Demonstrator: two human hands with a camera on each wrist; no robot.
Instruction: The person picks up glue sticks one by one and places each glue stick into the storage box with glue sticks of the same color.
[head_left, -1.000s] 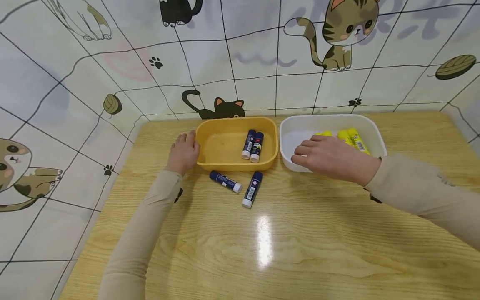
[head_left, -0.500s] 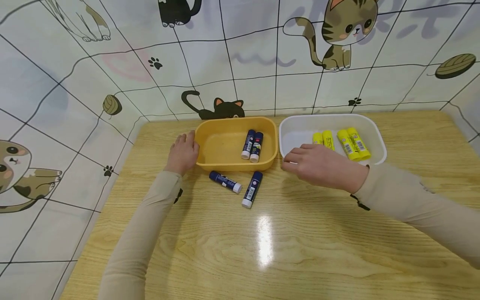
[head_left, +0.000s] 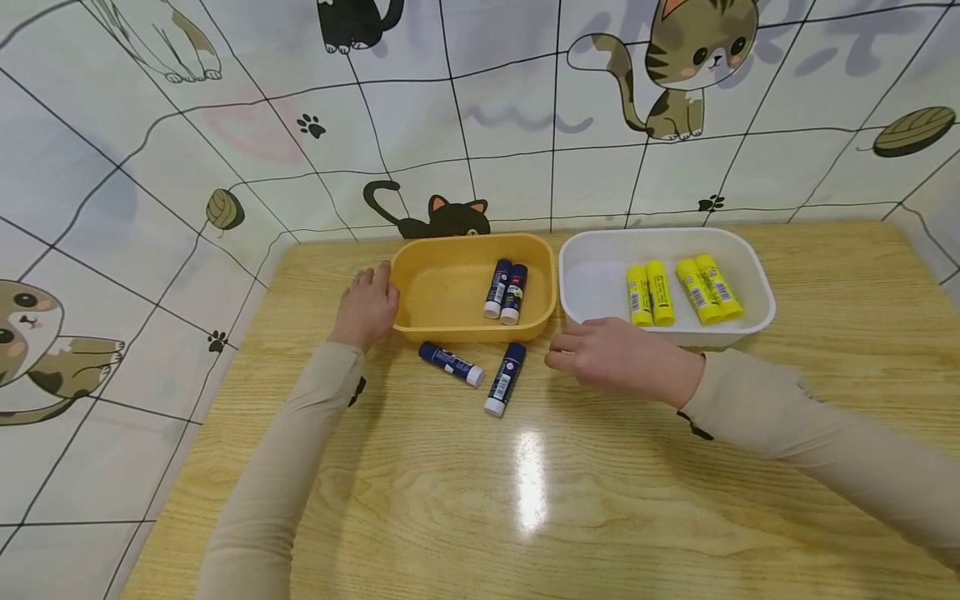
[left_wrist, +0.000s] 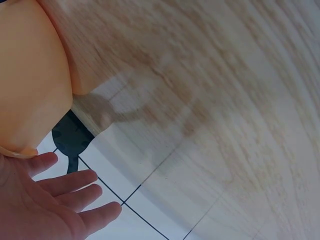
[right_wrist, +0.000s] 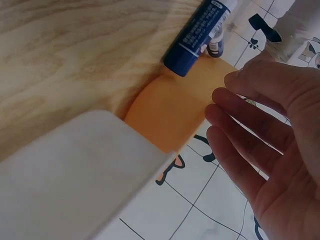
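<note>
The right grip (head_left: 618,362), fingers loosely curved, holds nothing; at its nine o'clock the blue glue stick (head_left: 504,380) lies on the bench (head_left: 675,508). A pinch across mid-barrel should stop it rolling, with fingertips clear of the second stick (head_left: 452,364) between its nine and ten. The left grip (head_left: 366,304), fingers relaxed, rests against the nine-o'clock end of the orange tray (head_left: 442,293); light pressure should steady it.

Two glue sticks (head_left: 514,293) in left tray (head_left: 438,292), four sticks (head_left: 659,293) in right tray (head_left: 596,287) — pair (head_left: 504,380) on table (head_left: 420,500) before left tray
</note>
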